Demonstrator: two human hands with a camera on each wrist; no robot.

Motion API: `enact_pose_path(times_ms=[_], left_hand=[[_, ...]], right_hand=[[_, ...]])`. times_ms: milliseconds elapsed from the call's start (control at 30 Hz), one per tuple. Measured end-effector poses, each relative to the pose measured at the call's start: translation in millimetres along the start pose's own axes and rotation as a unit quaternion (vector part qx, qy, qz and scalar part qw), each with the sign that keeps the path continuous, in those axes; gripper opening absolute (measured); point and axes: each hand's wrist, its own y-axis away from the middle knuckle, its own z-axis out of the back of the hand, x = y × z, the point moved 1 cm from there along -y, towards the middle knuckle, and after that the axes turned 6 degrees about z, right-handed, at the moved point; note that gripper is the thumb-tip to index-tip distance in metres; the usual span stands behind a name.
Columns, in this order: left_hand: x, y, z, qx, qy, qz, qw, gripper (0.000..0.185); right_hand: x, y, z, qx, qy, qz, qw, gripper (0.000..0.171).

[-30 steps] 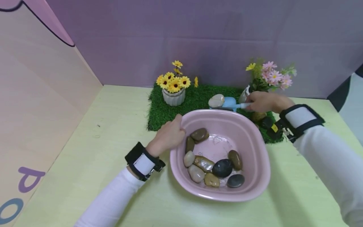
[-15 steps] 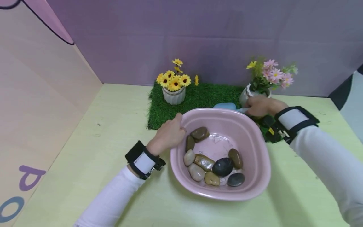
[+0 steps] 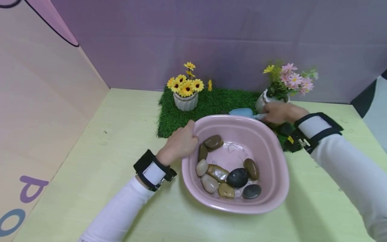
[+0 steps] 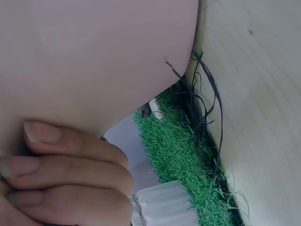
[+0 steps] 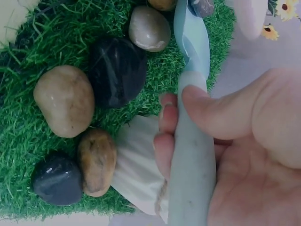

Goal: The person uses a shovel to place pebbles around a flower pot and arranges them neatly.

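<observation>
My right hand [image 3: 276,112] gripped the scoop [image 3: 242,112], pointing left behind the basin [image 3: 272,151] my left hand [image 3: 179,143] clutched.

A pink plastic basin [image 3: 272,158] sits tilted just right of the left hand [image 3: 179,144], whose curled fingers [image 4: 70,165] grip its near-left rim; the wrist view shows its smooth pink wall pressed against them. Inside lie eight smooth stones [image 3: 226,174], brown, tan, grey and black, gathered toward the lower side, most touching one another. A light blue scoop [image 3: 242,112] lies just beyond the basin's far rim, its blade reaching left of the right hand [image 3: 279,112]. That hand's thumb and fingers [image 5: 164,132] pinch the scoop's pale handle. Under the scoop, more stones [image 5: 89,99] rest on the green grass, close together beside the fingers.
</observation>
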Motion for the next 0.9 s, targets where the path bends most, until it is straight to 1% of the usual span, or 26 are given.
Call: enact_pose_path(times_ms=[167,300,433,567,733,900], left_hand=[[-0.3,0.1,0.3,0.0,-0.004,0.004,1.0,0.045],[-0.3,0.0,0.4,0.0,-0.005,0.004,1.0,0.045],[-0.1,-0.1,0.7,0.0,-0.006,0.003,1.0,0.046],[0.4,-0.3,0.5,-0.001,-0.005,0.003,1.0,0.047],[0.4,-0.2,-0.2,0.002,-0.003,0.002,1.0,0.047],[-0.6,-0.4,-0.3,0.001,-0.008,-0.001,1.0,0.047]], right_hand=[[-2.0,3.6,2.8,-0.023,0.032,-0.03,0.999,0.019],[-4.2,5.9,3.4,-0.04,0.034,-0.048,0.997,0.019],[-5.0,5.9,4.3,-0.069,0.04,-0.067,0.995,0.016],[-3.3,4.0,5.9,-0.107,0.061,-0.068,0.99,0.012],[-0.7,7.3,10.1,-0.159,0.078,-0.064,0.982,0.012],[7.2,16.7,18.6,-0.187,0.077,-0.051,0.978,0.015]])
